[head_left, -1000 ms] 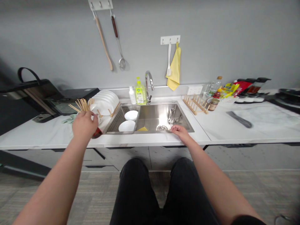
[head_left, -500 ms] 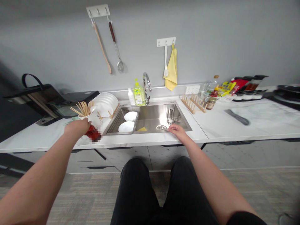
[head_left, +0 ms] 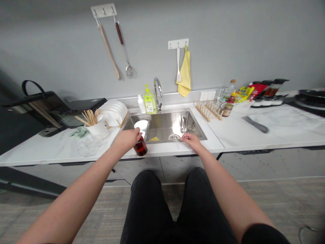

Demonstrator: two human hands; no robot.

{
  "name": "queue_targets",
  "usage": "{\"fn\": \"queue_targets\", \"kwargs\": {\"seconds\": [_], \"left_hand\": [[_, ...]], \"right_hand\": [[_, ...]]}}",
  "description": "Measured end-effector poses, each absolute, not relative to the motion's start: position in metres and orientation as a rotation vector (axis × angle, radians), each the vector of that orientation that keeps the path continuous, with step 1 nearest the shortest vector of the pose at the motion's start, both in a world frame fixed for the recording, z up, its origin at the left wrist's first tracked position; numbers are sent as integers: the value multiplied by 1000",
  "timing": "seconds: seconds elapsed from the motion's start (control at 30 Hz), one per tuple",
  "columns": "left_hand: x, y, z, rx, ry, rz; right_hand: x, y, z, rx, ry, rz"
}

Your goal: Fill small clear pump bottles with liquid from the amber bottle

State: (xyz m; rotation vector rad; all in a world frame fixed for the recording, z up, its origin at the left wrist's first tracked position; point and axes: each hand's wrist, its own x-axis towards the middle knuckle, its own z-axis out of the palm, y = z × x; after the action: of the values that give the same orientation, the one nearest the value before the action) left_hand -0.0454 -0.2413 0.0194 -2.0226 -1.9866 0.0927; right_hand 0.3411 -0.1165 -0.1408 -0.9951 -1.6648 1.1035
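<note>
My left hand (head_left: 128, 139) is closed around the upper part of a bottle of dark red liquid (head_left: 140, 147). It holds this bottle over the counter's front edge, by the left half of the sink, and the bottle's top is hidden in my fingers. My right hand (head_left: 192, 140) is closed at the front rim of the steel sink (head_left: 165, 125), near the drain (head_left: 174, 137), and nothing shows between its fingers. Inside the sink, a wire basket (head_left: 132, 119) holds white bowls (head_left: 141, 125), partly covered by my left hand. A yellow sponge (head_left: 154, 138) lies beside it.
Left of the sink are a white pot of chopsticks (head_left: 98, 129), racked plates (head_left: 115, 113) and a crumpled plastic bag (head_left: 87, 145). Behind it stand the faucet (head_left: 157, 91) and a green soap bottle (head_left: 149, 101). A wooden rack (head_left: 209, 110) and a jar (head_left: 227, 109) are on the right.
My left hand has carried the bottle of dark red liquid rightward, from beside the chopstick pot to the front of the sink. My right hand has stayed at the sink's rim.
</note>
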Motion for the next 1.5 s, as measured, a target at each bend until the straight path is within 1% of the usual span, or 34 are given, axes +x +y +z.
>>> {"fn": "queue_targets", "kwargs": {"seconds": [0.17, 0.33, 0.5, 0.63, 0.7, 0.77, 0.93, 0.97, 1.03, 1.2, 1.33, 1.5], "left_hand": [[46, -210, 13, -2180, -1840, -69], [113, -188, 9, -2323, -1768, -201], [152, -173, 2, -2429, -1704, -321], [156, -167, -5, -2473, -1701, -506], [152, -167, -11, -2492, -1675, -703], [146, -166, -22, -2495, -1633, -1001], [149, -161, -61, -2377, -1764, -2102], [153, -161, -69, -2342, -1768, -2268], [161, -161, -80, -2272, -1743, -2464], [178, -167, -92, -1992, -1632, -2706], [182, -170, -92, -1943, -1545, -2709], [180, -172, -91, -1976, -1546, -2688]], "right_hand": [[340, -118, -140, -937, -1732, 1136], [338, -126, -135, -800, -1915, 1046], [336, -128, -134, -767, -1999, 1022], [336, -129, -134, -838, -1961, 1040], [335, -130, -133, -871, -1957, 1015], [335, -131, -133, -883, -1955, 1016], [333, -134, -131, -861, -1923, 1121], [333, -134, -131, -867, -1914, 1123], [333, -134, -132, -881, -1905, 1121], [332, -131, -138, -842, -1904, 1132], [332, -130, -138, -845, -1881, 1143], [330, -132, -133, -869, -1868, 1148]]}}
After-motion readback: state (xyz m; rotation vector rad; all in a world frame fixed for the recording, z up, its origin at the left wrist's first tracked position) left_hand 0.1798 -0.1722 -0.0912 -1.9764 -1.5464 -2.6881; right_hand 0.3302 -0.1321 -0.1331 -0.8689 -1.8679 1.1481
